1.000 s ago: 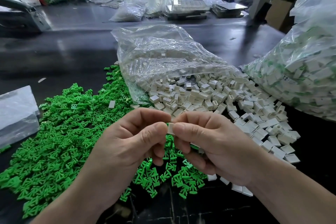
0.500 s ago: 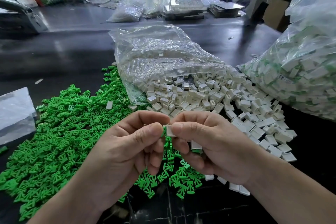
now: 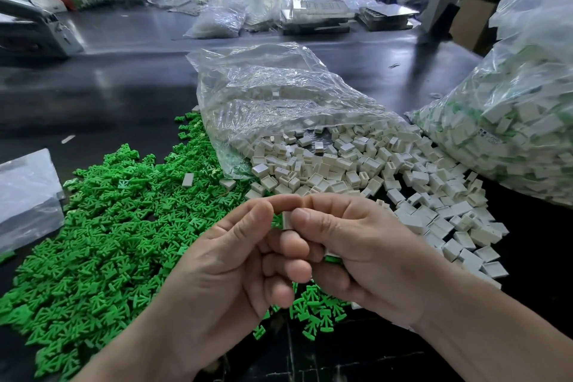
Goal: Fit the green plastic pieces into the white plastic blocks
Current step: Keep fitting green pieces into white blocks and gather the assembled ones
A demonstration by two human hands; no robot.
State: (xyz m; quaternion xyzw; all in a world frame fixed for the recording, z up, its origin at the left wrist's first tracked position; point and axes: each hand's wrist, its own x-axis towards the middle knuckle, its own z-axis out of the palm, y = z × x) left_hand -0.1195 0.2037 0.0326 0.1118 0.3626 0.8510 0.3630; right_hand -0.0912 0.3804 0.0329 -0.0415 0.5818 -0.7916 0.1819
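My left hand and my right hand meet at the fingertips over the dark table. Together they pinch one small white block between thumbs and forefingers. A sliver of green shows at the block's left side, mostly hidden by my left thumb. Another white block with a green edge sits tucked under my right hand's curled fingers. A big heap of green pieces lies to the left and under my hands. Loose white blocks spill from an open clear bag behind my hands.
A large tied clear bag of white-and-green assembled blocks stands at the right. A flat clear plastic bag lies at the left edge. Further back are the dark table, more bags, trays and a grey machine.
My hands stay together on the white block; my left hand's fingers have curled in closer against my right. The view has shifted slightly.
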